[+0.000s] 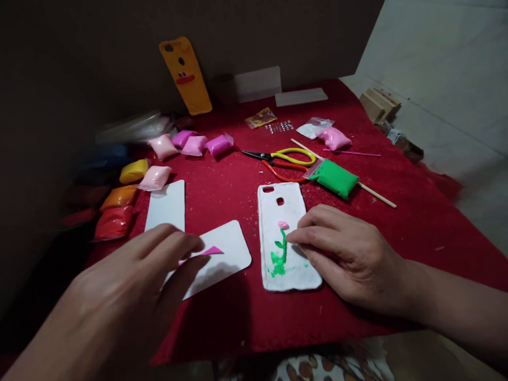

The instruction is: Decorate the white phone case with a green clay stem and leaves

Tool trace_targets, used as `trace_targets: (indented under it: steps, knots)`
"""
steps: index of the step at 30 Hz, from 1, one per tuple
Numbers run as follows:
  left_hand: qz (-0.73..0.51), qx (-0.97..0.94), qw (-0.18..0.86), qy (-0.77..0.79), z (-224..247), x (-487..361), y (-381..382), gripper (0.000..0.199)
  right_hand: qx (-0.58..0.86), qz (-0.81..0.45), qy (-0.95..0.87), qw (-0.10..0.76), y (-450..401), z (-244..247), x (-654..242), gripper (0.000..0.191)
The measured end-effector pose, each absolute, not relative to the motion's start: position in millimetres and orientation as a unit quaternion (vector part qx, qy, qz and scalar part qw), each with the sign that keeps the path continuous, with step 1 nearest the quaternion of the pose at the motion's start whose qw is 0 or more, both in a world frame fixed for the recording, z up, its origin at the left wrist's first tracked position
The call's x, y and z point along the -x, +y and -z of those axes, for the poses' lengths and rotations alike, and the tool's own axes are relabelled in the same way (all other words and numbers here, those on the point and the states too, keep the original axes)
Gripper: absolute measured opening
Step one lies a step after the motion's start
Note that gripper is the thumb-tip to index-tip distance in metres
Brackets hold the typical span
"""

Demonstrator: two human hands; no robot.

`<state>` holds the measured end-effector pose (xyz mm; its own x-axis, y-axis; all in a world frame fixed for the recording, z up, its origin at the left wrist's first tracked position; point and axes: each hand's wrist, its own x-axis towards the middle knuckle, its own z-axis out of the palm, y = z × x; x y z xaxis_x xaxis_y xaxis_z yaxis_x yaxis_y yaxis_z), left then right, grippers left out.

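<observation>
A white phone case [296,272] lies on the red cloth, bearing a small pink clay flower [282,225] and a green clay stem [284,243] with leaves and a smeared green patch at its foot. My right hand [343,251] rests over the case's right side, fingertips pinched together beside the stem; whatever they hold is hidden. Over a white card [228,243] to the left, my left hand [143,275] has a thin, pointed pink piece [213,250] between thumb and index finger. Most of that piece is covered by the fingers.
Yellow-and-red-handled scissors [283,159] and a green clay packet [337,177] on a wooden stick [377,194] lie beyond the case. Several clay packets [115,222] line the left side. A yellow phone case [190,84] leans at the back. Another white card [169,203] lies left.
</observation>
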<state>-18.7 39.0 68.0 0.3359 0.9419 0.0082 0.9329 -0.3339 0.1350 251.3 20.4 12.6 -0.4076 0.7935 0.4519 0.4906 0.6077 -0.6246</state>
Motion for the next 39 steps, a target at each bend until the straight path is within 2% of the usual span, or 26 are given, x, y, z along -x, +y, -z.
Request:
trace_targets:
  steps: [3, 6, 9, 13, 20, 28, 39]
  knots:
    - [-0.043, -0.806, 0.040, 0.589, -59, 37, 39, 0.015, 0.406, -0.186, -0.804, 0.393, 22, -14, -251, 0.021]
    - [-0.056, -0.788, 0.108, 0.604, -47, 43, 43, 0.015, 0.430, -0.156, -0.800, 0.388, 26, -18, -253, 0.025]
    - [-0.070, -0.781, 0.150, 0.602, -38, 45, 47, 0.018, 0.440, -0.158, -0.814, 0.345, 31, -20, -255, 0.034]
    - [-0.080, -0.788, 0.140, 0.594, -30, 47, 48, 0.017, 0.426, -0.165, -0.839, 0.296, 35, -19, -258, 0.046]
    - [-0.072, -0.742, 0.097, 0.659, -43, 40, 34, 0.015, 0.413, -0.122, -0.864, 0.262, 32, -18, -258, 0.049]
    - [-0.072, -0.779, 0.321, 0.535, -50, -8, 50, 0.027, 0.410, -0.129, -0.864, 0.262, 31, -11, -260, 0.051]
    - [-0.075, -0.792, 0.289, 0.533, -39, -19, 51, 0.020, 0.400, -0.148, -0.858, 0.288, 35, -9, -259, 0.053]
